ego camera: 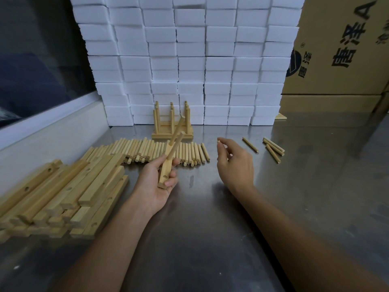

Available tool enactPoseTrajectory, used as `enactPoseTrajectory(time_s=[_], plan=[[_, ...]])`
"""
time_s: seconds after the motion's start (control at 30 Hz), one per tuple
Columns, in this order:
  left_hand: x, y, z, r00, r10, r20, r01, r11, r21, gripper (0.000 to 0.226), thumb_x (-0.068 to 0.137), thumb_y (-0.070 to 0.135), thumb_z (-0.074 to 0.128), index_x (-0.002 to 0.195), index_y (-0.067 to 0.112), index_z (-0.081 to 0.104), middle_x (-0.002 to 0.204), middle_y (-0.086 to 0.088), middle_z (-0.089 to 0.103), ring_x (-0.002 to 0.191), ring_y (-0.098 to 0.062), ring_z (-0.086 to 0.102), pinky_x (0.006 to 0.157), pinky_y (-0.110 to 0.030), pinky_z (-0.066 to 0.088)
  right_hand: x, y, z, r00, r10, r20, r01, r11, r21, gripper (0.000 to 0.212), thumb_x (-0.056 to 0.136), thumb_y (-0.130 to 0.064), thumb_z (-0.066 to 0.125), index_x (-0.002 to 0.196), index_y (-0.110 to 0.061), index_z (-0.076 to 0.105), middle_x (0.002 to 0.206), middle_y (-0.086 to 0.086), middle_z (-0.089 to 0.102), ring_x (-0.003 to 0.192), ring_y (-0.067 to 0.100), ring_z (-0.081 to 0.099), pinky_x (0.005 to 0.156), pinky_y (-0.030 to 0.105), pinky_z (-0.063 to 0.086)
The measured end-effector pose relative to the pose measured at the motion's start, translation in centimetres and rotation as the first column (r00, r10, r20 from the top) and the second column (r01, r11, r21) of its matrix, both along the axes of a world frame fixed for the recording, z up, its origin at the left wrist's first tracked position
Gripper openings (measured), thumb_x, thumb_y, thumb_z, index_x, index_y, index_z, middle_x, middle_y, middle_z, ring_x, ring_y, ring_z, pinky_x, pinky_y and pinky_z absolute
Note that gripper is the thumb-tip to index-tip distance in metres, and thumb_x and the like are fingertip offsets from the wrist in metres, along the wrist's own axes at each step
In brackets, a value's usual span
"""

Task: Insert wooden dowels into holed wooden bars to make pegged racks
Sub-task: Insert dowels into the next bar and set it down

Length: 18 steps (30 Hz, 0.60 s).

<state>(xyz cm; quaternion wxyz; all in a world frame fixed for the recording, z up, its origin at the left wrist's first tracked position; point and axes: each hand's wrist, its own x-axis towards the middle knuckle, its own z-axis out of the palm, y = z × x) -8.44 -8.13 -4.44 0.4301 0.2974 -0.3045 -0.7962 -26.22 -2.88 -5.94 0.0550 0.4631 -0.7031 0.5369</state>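
The left hand grips a bar, fingers & thumb curled round its low end. The bar tilts up and away from the person. Two dowels already stick out of its far part, leaning a bit apart. One hole near the low end looks bare, right by the fingertips.

The right hand hangs above the table, fingers loose and half bent, holding nothing that can be seen. It is near the bar but not touching it.

What could go wrong, as a guess:
- The bare hole sits v. close to the gripping fingers. A new dowel pushed in there could pinch a finger, or the grip could block the hole.
- The bar is held at one end only, w/ two dowels up top. A hard push could make it twist or slip.
- A dowel going in crooked could jam or stay loose.

Further out, a row of spare dowels lies just past the left hand. A few more dowels lie to the right of the right hand. A pile of bars is at the left. Done racks stand at the back by white blocks, w/ a cardboard box at the right.
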Motion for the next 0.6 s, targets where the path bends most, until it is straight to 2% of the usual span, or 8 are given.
enactPoseTrajectory(time_s=[0.07, 0.17, 0.27, 0.37, 0.43, 0.5, 0.6], plan=[[0.0, 0.0, 0.0, 1.000, 0.005, 0.001, -0.005, 1.000, -0.001, 0.019, 0.103, 0.018, 0.045, 0.104, 0.002, 0.056, 0.072, -0.008, 0.063, 0.045, -0.009, 0.046, 0.032, -0.017, 0.032, -0.1, 0.0, -0.1, 1.000, 0.024, -0.001, -0.024, 1.000, 0.003, 0.028, 0.099, -0.030, 0.054, 0.123, -0.020, 0.068, 0.095, -0.006, 0.070, 0.079, 0.006, 0.062, 0.069, 0.025, 0.053], [0.0, -0.1, 0.0, 1.000, 0.007, -0.008, -0.007, 1.000, 0.007, 0.018, 0.102, 0.018, 0.046, 0.103, 0.003, 0.056, 0.072, -0.007, 0.060, 0.047, -0.010, 0.048, 0.034, -0.018, 0.034, 0.0, -0.1, -0.2, 0.998, 0.059, 0.009, -0.059, 0.998, 0.017, 0.024, 0.096, -0.022, 0.058, 0.114, -0.016, 0.073, 0.079, -0.014, 0.065, 0.062, 0.004, 0.059, 0.058, 0.019, 0.049], [0.0, -0.2, -0.1, 1.000, 0.009, -0.021, -0.008, 1.000, 0.015, 0.018, 0.102, 0.017, 0.046, 0.103, 0.002, 0.057, 0.073, -0.008, 0.060, 0.050, -0.012, 0.051, 0.038, -0.019, 0.038, 0.1, -0.1, -0.1, 0.994, 0.087, 0.063, -0.091, 0.994, 0.066, 0.017, 0.095, -0.020, 0.060, 0.104, -0.016, 0.074, 0.073, -0.015, 0.063, 0.060, 0.005, 0.059, 0.055, 0.014, 0.049], [0.0, -0.3, -0.3, 0.999, -0.015, -0.048, 0.015, 1.000, 0.006, 0.018, 0.103, 0.017, 0.045, 0.103, 0.003, 0.056, 0.074, -0.009, 0.059, 0.054, -0.013, 0.051, 0.043, -0.021, 0.040, 0.9, -0.1, 0.8, 0.918, 0.159, 0.363, -0.177, 0.984, 0.017, 0.015, 0.096, -0.033, 0.061, 0.086, -0.027, 0.070, 0.070, -0.010, 0.065, 0.061, 0.002, 0.058, 0.059, 0.020, 0.050], [0.0, -0.5, -0.4, 0.998, -0.029, -0.050, 0.029, 1.000, -0.009, 0.018, 0.103, 0.018, 0.043, 0.101, 0.004, 0.055, 0.074, -0.007, 0.057, 0.053, -0.012, 0.048, 0.047, -0.022, 0.038, 1.7, 0.0, 1.7, 0.836, 0.199, 0.511, -0.249, 0.968, 0.030, 0.020, 0.094, -0.036, 0.062, 0.078, -0.027, 0.070, 0.067, -0.009, 0.062, 0.056, 0.002, 0.053, 0.053, 0.020, 0.045], [-0.1, -0.6, -0.6, 0.998, -0.024, -0.049, 0.024, 1.000, -0.012, 0.019, 0.103, 0.019, 0.042, 0.101, 0.004, 0.054, 0.074, -0.006, 0.056, 0.052, -0.011, 0.045, 0.051, -0.023, 0.036, 2.6, 0.2, 2.5, 0.746, 0.297, 0.596, -0.423, 0.903, 0.079, 0.020, 0.093, -0.031, 0.065, 0.084, -0.016, 0.075, 0.058, -0.008, 0.054, 0.047, 0.005, 0.041, 0.044, 0.019, 0.035], [-0.1, -0.9, -0.8, 0.999, -0.007, -0.046, 0.007, 1.000, 0.005, 0.020, 0.103, 0.020, 0.044, 0.103, 0.003, 0.054, 0.076, -0.006, 0.056, 0.054, -0.012, 0.045, 0.053, -0.025, 0.037, 3.7, 0.6, 3.0, 0.683, 0.455, 0.571, -0.642, 0.748, 0.172, 0.021, 0.091, -0.023, 0.068, 0.088, -0.003, 0.073, 0.050, -0.014, 0.054, 0.043, 0.000, 0.040, 0.042, 0.016, 0.032]])
